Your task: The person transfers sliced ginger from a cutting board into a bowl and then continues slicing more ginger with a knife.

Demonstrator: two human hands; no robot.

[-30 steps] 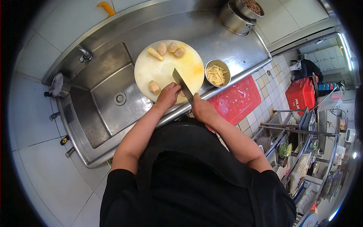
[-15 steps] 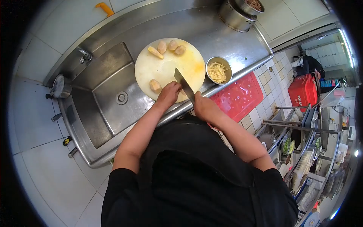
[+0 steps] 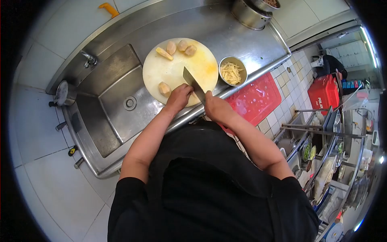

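Observation:
On the round white cutting board (image 3: pixel 155 68), my right hand (image 3: pixel 217 109) grips the handle of a cleaver (image 3: pixel 194 84), its broad blade slanting toward the board's middle. My left hand (image 3: pixel 179 97) has its fingers curled on a pale piece of root vegetable (image 3: pixel 193 99) close beside the blade; the fingers partly hide it. Near my left wrist lies a peeled, potato-like root (image 3: pixel 164 89). Several more peeled roots (image 3: pixel 182 45) and a cut wedge (image 3: pixel 164 53) rest along the far side. A metal bowl (image 3: pixel 221 72) right of the board holds pale yellow shreds (image 3: pixel 231 74).
A steel sink basin (image 3: pixel 115 117) with a faucet (image 3: pixel 89 59) is at left. Metal pots (image 3: pixel 248 16) stand at the counter's far right. Below the counter edge lies a red lid-like panel (image 3: pixel 258 101). A red cooler (image 3: pixel 323 94) and a bent-over person (image 3: pixel 335 66) are farther right.
The view has shifted slightly. Both hands stay at the same place on the board, with the cleaver turned a little and more of the pale piece showing beside it.

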